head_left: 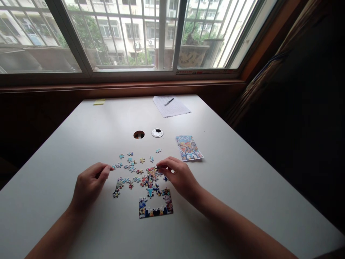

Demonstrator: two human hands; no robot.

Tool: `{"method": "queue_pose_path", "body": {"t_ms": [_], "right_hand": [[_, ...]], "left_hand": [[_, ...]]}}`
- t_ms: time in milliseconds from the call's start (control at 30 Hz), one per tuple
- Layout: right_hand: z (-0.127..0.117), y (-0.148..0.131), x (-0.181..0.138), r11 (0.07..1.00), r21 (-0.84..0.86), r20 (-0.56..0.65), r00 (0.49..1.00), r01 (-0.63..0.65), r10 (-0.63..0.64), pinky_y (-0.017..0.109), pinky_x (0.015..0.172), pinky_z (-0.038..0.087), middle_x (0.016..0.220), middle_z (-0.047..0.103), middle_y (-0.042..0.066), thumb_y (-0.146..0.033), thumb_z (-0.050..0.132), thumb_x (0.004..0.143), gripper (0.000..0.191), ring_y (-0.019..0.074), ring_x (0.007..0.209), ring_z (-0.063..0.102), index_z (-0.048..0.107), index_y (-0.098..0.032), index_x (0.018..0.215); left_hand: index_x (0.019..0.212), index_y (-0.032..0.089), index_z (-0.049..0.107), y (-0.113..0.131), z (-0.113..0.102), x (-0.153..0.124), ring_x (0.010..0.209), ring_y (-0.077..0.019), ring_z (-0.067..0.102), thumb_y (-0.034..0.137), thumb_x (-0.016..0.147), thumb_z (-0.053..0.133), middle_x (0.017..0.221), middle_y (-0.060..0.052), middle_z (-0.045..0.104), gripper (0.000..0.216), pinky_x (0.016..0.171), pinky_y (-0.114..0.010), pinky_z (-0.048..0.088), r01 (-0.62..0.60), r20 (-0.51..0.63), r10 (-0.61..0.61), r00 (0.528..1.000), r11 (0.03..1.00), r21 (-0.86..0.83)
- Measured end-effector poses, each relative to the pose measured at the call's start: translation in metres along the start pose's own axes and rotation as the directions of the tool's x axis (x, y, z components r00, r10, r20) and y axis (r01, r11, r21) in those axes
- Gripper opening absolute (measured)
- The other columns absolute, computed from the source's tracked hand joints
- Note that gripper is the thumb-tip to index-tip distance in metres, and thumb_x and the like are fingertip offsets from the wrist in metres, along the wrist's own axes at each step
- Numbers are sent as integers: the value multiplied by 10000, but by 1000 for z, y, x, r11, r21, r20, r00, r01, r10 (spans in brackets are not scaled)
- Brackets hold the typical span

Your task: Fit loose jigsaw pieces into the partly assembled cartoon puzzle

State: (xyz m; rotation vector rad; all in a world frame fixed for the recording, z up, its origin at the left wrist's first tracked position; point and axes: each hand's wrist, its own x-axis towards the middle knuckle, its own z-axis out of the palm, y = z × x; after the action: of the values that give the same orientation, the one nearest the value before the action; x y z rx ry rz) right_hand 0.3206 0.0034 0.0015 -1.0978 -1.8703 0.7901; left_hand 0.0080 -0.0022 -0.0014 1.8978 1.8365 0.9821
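Small jigsaw pieces (132, 168) lie scattered between my two hands. My left hand (88, 183) is closed, thumb against the curled fingers, beside the left edge of the loose pieces; whether a piece is in it I cannot make out. The fingertips of my right hand (181, 176) pinch a small dark jigsaw piece (158, 166) at the top of a joined cluster (152, 173). Some pieces are partly hidden under that hand. Nearer to me sits a joined puzzle border (155, 213), a lower edge with two short sides and a gap inside.
A picture sheet (188, 148) of the puzzle lies beyond my right hand. Farther back are a cable hole (139, 135), its round cover (157, 133), papers (175, 109) with a pen (169, 101), and yellow sticky notes (99, 102). The white table (67, 136) meets a barred window.
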Motion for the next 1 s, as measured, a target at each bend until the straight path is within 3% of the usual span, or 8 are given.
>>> {"method": "queue_pose_path", "body": {"t_ms": [167, 333, 400, 467, 533, 767, 1000], "right_hand": [[2, 2, 0, 983, 154, 61, 994, -100, 92, 312, 806, 551, 990, 730, 31, -235, 652, 925, 191, 154, 889, 687, 709, -253, 1106], [5, 2, 0, 946, 220, 143, 967, -237, 209, 308, 766, 550, 904, 745, 17, -247, 724, 862, 235, 153, 827, 691, 653, -219, 1085], [5, 1, 0, 946, 206, 169, 962, -249, 216, 301, 762, 546, 902, 746, 17, -256, 739, 849, 179, 156, 826, 689, 672, -212, 1009], [5, -2, 1, 951, 187, 204, 957, -246, 207, 296, 768, 541, 906, 750, 16, -254, 741, 846, 107, 160, 832, 691, 705, -212, 937], [6, -5, 0, 956, 176, 243, 952, -234, 188, 296, 794, 536, 920, 755, 13, -237, 733, 851, 55, 165, 857, 695, 737, -220, 903], [16, -13, -3, 984, 84, 317, 940, -157, 123, 269, 807, 504, 934, 769, -11, -195, 747, 840, 100, 150, 875, 693, 779, -259, 909], [21, -16, -6, 991, -80, 306, 944, -104, 124, 272, 784, 461, 892, 769, -21, -210, 780, 823, 78, 157, 880, 659, 784, -269, 874]], "left_hand": [[805, 190, 703, 10, 3, -4, 791, -183, 633, 376, 941, 515, 847, -41, 705, 297, 723, -268, 462, -158, 59, 159, 985, 987, -20], [872, 182, 717, 15, 6, -10, 647, -135, 563, 293, 968, 509, 787, -41, 661, 254, 610, -248, 425, -321, 179, 325, 929, 946, -50], [920, 185, 724, 15, 7, -12, 587, -113, 511, 239, 964, 521, 744, -28, 635, 214, 577, -239, 395, -444, 248, 455, 855, 890, -100], [984, 194, 722, 16, 8, -14, 581, -106, 493, 177, 946, 539, 721, -17, 616, 188, 573, -235, 373, -565, 307, 586, 750, 808, -164], [1033, 208, 714, 19, 8, -16, 604, -112, 500, 137, 927, 555, 719, -13, 605, 204, 578, -241, 354, -629, 351, 655, 669, 751, -203], [1095, 295, 715, 31, 6, -22, 574, -122, 469, 177, 939, 547, 654, 20, 537, 257, 579, -281, 313, -680, 502, 671, 545, 705, -203], [1141, 344, 698, 32, 9, -25, 600, -143, 511, 234, 948, 514, 680, 17, 561, 289, 589, -296, 328, -731, 571, 658, 491, 667, -141]]}}
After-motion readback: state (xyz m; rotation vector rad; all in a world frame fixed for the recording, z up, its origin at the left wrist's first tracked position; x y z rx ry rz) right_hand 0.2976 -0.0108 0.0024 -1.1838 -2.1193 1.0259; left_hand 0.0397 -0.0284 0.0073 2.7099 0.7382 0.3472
